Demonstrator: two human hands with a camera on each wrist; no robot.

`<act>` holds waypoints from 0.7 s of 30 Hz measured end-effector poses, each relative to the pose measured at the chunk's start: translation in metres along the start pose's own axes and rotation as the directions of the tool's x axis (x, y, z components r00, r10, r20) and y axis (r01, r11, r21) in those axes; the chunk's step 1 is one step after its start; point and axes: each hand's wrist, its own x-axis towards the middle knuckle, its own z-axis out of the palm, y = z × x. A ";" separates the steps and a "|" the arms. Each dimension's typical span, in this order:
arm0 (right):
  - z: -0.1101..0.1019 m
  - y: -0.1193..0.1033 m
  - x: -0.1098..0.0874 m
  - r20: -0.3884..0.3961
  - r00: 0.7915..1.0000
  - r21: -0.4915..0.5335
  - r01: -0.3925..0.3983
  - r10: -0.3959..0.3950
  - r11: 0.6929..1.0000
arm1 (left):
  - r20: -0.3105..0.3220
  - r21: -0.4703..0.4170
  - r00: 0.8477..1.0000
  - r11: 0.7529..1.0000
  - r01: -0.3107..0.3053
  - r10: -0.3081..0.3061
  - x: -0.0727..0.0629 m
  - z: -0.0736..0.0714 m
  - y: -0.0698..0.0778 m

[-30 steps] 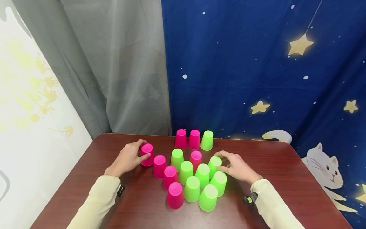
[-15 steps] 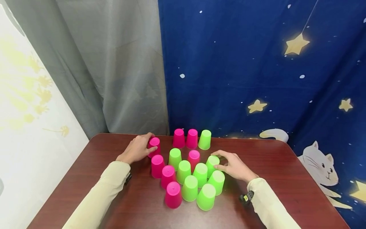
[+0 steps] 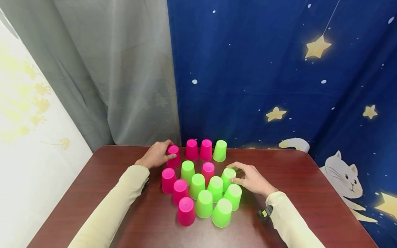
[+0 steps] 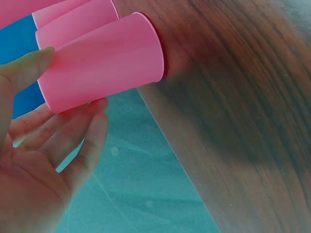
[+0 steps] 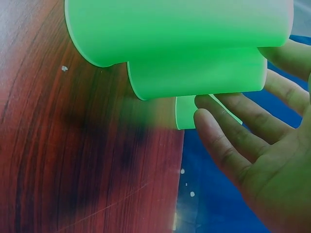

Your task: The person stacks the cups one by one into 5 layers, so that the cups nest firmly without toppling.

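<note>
My left hand (image 3: pixel 155 155) grips an upside-down pink cup (image 3: pixel 173 157) at the back left, just left of the back row. In the left wrist view its thumb lies over the top end of that pink cup (image 4: pixel 104 65), with the fingers along the far side. On the right, my right hand (image 3: pixel 255 179) holds a green cup (image 3: pixel 227 178) between thumb and fingers near its top. The right wrist view shows this green cup (image 5: pixel 199 75) partly behind a nearer green one (image 5: pixel 180 26).
Two pink cups (image 3: pixel 206 150) and a green cup (image 3: pixel 220 151) form the back row. Three pink cups (image 3: pixel 186 212) run diagonally down the left. Several green cups (image 3: pixel 204 204) and a pink cup (image 3: pixel 208 171) crowd the middle. Curtains (image 3: pixel 142 86) hang behind the brown table (image 3: pixel 279 165).
My left hand has carried its pink cup rightward and back, up beside the back row. My right hand stays at the same green cup. The head view has shifted slightly.
</note>
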 end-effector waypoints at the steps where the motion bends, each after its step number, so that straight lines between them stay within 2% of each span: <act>1: 0.000 0.000 0.000 0.000 1.000 -0.002 -0.006 0.006 1.000 | 0.002 0.001 1.000 1.000 -0.002 0.002 0.002 0.000 0.000; 6: 0.000 0.000 0.001 0.005 1.000 -0.008 0.009 -0.009 1.000 | 0.009 0.003 1.000 1.000 0.003 -0.003 0.010 0.001 -0.001; 13: 0.001 0.000 0.000 0.005 1.000 0.011 -0.003 0.003 1.000 | 0.040 -0.002 0.998 0.999 0.044 -0.044 0.019 0.001 0.002; 21: 0.002 0.003 0.000 0.003 1.000 0.023 -0.009 0.009 1.000 | 0.052 -0.001 0.998 1.000 0.027 -0.027 0.026 0.003 0.004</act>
